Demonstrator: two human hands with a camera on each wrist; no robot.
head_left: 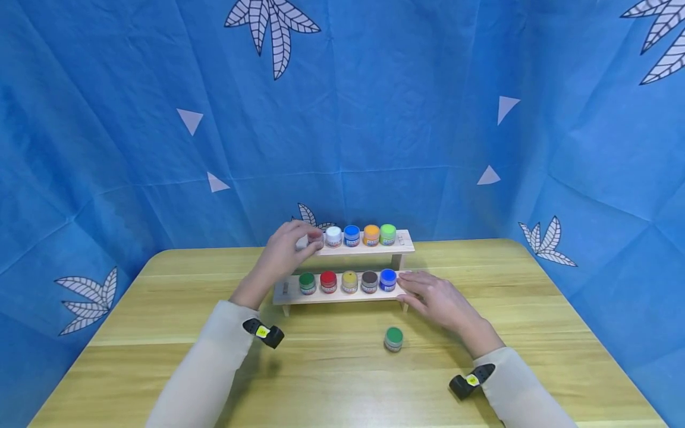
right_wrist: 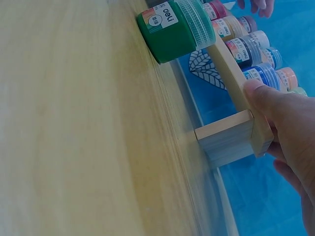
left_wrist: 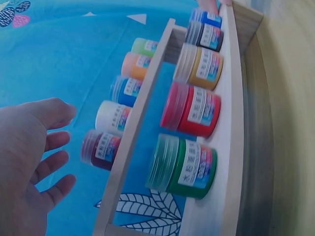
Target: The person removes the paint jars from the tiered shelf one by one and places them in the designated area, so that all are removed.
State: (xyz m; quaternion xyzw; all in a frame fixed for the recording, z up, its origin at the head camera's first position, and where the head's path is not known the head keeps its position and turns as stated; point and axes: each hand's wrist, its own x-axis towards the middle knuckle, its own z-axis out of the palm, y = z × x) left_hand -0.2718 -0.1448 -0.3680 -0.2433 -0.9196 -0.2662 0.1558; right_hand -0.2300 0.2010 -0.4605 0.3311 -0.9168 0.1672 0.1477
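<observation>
A two-tier wooden rack [head_left: 348, 252] bears small paint jars with coloured contents. My left hand [head_left: 283, 252] is at the left end of the upper tier, beside a dark red-brown jar [left_wrist: 102, 149]. In the left wrist view its fingers are loosely bent and stand apart from that jar. With the thumb on the front edge and the fingers on the far side, my right hand [head_left: 441, 300] holds the lower tier's right end. Closest to it is a blue jar [head_left: 387, 280]. A loose green jar [head_left: 393, 339] stands on the table in front of the rack.
White, blue, orange and light green jars [head_left: 387, 235] stand along the upper tier. Below are green, red, yellow and dark brown jars [head_left: 369, 282]. The wooden table [head_left: 321, 380] backs onto a blue patterned cloth [head_left: 342, 119].
</observation>
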